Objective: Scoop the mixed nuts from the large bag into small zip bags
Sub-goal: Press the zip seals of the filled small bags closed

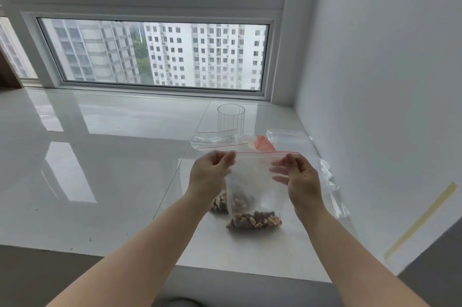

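the left hand (212, 169) and the right hand (297, 174) hold a zip bag (252, 181) upright over the bench (100, 156), each pinching one end of its red-striped zip edge – thumb and fingers (228, 159) curled onto the film, so both are grasping, not released. the nuts (255, 219) sit in a clump at the bottom of the bag, and that bottom rests on or hangs just above the bench; which, i cannot tell.

judged from this, the bag will handle like any thin film: soft, limp, slippery, with all its weight low. the load looks light, yet it will swing and sag if held by one corner. the zip edge is the stiffest part and the right place to hold – two pinches near its ends keep the mouth level. squeezing the belly would likely crush the nuts or push them about.

just behind the left wrist lies a second bag (220, 203) with nuts in it, on the bench. farther back lie flat, empty bags (212, 138), a bit of orange (262, 143) among them, and crumpled clear plastic (330, 181) along the wall. beyond stands a clear cup (231, 119), then the window (155, 54).
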